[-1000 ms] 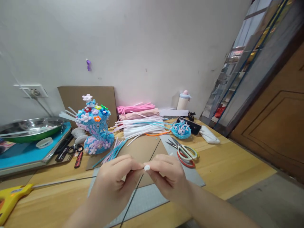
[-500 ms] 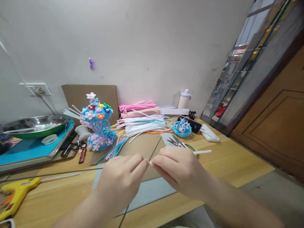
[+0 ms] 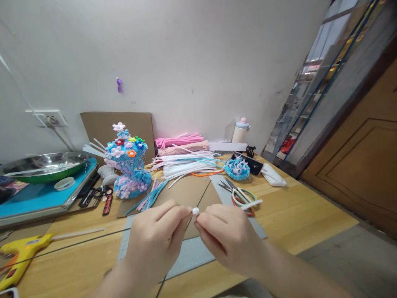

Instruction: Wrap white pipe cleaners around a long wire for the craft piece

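Note:
Both hands meet in front of me over the cardboard and mat, pinching a white pipe cleaner whose small coiled end (image 3: 195, 211) shows between the fingertips. My left hand (image 3: 158, 236) is closed, thumb and forefinger touching the left side of the coil. My right hand (image 3: 229, 236) grips from the other side, fingers curled. Beyond its knuckles sticks out a white length (image 3: 252, 204), apparently the same pipe cleaner's tail. Scissors (image 3: 240, 192) with pale and red handles lie just past the right hand. Blue and pink pipe cleaners (image 3: 153, 196) rest beyond the left hand.
A blue flower-covered pipe-cleaner piece (image 3: 128, 161) stands at the back left, a smaller blue one (image 3: 237, 167) at the right. Pipe-cleaner bundles (image 3: 189, 165) lie by the wall. A yellow glue gun (image 3: 25, 256), metal bowl (image 3: 43, 165), bottle (image 3: 241, 130) and phone (image 3: 254, 165) surround them.
The white coil now shows larger between the fingertips. My right hand has shifted slightly left and down, the white tail moving with it and more of the scissors' handles uncovered.

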Motion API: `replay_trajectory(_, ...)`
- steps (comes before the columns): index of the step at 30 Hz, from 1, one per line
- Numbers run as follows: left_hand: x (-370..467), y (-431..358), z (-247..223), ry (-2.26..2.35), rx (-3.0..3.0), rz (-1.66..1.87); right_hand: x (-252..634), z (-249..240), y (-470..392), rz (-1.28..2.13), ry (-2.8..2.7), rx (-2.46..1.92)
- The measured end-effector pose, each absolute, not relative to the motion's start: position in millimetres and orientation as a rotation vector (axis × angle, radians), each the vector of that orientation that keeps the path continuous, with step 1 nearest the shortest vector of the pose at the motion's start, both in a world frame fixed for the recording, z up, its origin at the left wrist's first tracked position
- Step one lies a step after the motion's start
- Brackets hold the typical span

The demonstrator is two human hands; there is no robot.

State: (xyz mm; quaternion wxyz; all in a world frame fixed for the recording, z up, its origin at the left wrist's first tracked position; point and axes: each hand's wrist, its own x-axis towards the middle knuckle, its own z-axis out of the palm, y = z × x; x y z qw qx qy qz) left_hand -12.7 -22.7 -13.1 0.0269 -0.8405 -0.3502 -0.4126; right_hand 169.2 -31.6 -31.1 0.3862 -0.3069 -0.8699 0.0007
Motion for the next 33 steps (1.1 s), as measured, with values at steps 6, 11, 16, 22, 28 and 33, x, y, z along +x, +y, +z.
replay_trajectory(6,-9.4,-23.5,-16.5,-0.897,-2.495,-0.920,177.8,-14.7,-35.3,-0.263,-2.387,-0.783)
replay_trajectory(11,-12.9,-31.0,-11.3,-0.767,-2.601,-0.971,188.5,0.1,-14.7,0.357,-2.290,-0.743)
replay_trajectory(16,-17.3,-33.4,-11.4,-0.854,-2.655,-1.244,180.9,-17.0,-7.8,0.792,-2.134,-0.720)
replay_trajectory(22,-11.9,-20.3,-23.9,-1.009,-2.626,-1.260,176.4,-41.7,-26.4,0.150,-2.271,-0.716)
replay_trajectory(28,-2.2,-9.7,-32.2,-1.096,-2.642,-1.158,184.8,-50.9,-25.0,0.036,-2.236,-0.831)
replay_trajectory(33,1.4,-8.8,-29.9,-1.289,-2.717,-1.170,186.7,-57.4,-17.5,0.084,-2.227,-0.864)
